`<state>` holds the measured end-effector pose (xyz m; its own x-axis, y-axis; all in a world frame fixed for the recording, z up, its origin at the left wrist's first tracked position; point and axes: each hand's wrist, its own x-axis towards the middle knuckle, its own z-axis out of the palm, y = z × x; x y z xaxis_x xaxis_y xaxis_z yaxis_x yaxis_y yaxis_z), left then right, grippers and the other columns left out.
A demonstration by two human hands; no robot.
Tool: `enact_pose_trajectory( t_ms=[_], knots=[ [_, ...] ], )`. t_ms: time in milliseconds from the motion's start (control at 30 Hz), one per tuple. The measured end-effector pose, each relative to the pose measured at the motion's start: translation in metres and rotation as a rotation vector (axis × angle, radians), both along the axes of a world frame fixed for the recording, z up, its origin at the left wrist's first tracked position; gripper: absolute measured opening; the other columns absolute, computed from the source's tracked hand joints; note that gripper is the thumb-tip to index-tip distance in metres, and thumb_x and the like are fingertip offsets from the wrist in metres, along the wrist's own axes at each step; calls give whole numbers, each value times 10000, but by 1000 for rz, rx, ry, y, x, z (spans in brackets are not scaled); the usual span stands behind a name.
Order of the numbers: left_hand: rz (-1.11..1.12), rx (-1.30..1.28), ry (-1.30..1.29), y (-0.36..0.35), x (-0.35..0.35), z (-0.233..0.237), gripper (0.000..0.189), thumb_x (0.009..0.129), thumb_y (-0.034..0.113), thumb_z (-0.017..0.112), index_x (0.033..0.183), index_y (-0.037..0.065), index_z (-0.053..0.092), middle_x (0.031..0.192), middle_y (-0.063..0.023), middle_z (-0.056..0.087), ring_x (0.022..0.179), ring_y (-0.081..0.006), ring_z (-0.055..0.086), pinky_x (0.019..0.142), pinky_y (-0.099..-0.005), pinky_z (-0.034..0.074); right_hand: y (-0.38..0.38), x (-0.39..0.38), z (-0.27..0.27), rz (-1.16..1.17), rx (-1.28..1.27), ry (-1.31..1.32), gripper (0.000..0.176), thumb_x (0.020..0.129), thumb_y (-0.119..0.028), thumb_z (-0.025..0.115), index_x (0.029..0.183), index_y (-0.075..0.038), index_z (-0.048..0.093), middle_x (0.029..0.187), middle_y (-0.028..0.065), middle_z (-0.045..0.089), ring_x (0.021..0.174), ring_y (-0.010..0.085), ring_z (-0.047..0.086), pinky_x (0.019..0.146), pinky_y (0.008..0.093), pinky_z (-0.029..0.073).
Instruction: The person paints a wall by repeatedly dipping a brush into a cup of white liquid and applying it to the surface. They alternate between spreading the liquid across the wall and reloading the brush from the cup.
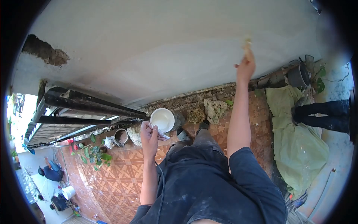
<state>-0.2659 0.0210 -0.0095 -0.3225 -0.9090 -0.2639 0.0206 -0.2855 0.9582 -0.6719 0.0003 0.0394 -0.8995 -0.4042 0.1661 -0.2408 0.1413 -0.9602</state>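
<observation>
My left hand (150, 139) is closed on the rim of a round white tub (162, 118), held at waist height with whitish paint inside. White smears cover the fingers and the near side of the tub. Stretched out far to the upper right, my right hand (246, 69) grips a paintbrush (247, 44) with pale bristles, blurred by motion. Its tip overlaps the pale wall (179, 44), where a lighter, damp-looking patch spreads.
A black metal rack (93, 102) juts out at left. Rocks (215, 111), pots (121, 137) and plants (95, 155) line the wall's foot. At right, a person's legs (322, 114) stand by a green tarp (294, 145). Two people (52, 172) are at far left near a white bucket (68, 192).
</observation>
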Motion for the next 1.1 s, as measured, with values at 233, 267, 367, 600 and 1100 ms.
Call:
enact_pose_trajectory(
  t_ms=[233,267,367,600,1100],
  knots=[
    [35,27,-16,8,19,4,128,1003,71,469,961,56,349,748,-94,583,572,-138,631,492,-232,553,-70,59,-42,44,29,308,428,1017,-103,451,1443,-151,448,1140,99,660,690,100,609,560,234,513],
    [37,23,-18,7,19,3,128,1003,71,469,961,56,349,748,-94,583,572,-138,631,492,-232,553,-71,94,-13,156,89,152,464,990,-47,444,1443,-150,443,1179,173,633,877,205,629,724,317,519],
    [54,17,-7,5,17,-1,131,1002,70,471,957,51,349,734,-92,579,559,-142,632,492,-233,554,-71,157,2,360,-41,185,522,958,17,452,1446,-169,433,1238,250,597,1114,320,629,931,388,508],
    [-50,-4,-45,-13,-9,5,112,994,52,473,978,44,362,725,-83,568,543,-129,608,485,-235,553,-60,139,-14,605,-57,69,481,962,-5,486,1422,-144,462,1237,232,613,1181,322,592,964,361,489],
    [-93,28,-54,-11,-12,-4,104,992,53,475,979,51,372,730,-68,557,561,-108,588,486,-229,550,-62,176,-31,540,-110,235,465,982,-19,465,1422,-170,479,1151,143,640,869,185,586,716,297,505]
  ],
)
